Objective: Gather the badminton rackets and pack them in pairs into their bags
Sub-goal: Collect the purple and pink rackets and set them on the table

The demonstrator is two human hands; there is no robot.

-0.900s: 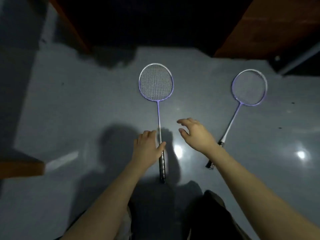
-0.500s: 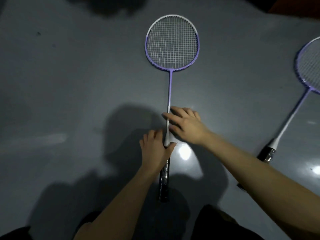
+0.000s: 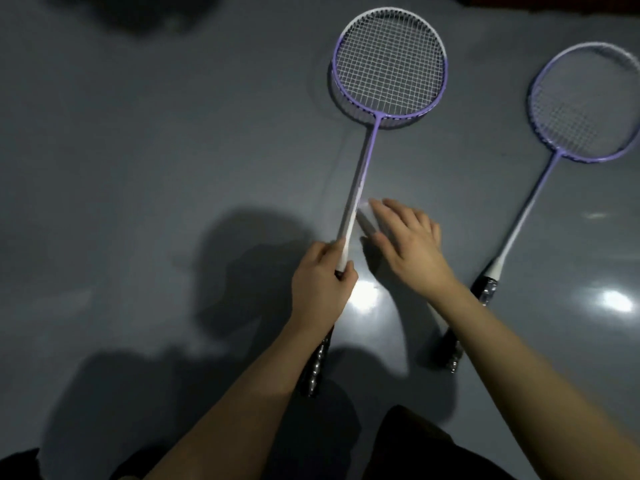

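Lying across the grey floor (image 3: 138,168) with its head away from the person, the near racket (image 3: 360,174) is held by the left hand (image 3: 320,289), whose fingers are curled tight round the white cone where the thin shaft meets the black grip; its strung head looks slightly raised off the floor, though the angle is hard to read. It should handle as a very light, long, stiff thing whose shaft may flex a little, so the wrapped grip is the sound place to hold; the strings and thin frame are the parts to spare from knocks. The right hand (image 3: 408,244) hovers just beside the shaft, palm down, fingers loosely spread and closing on nothing. A second racket (image 3: 540,188) lies flat to the right, apart from the first, its black grip partly hidden under the right forearm. No bag is in view.
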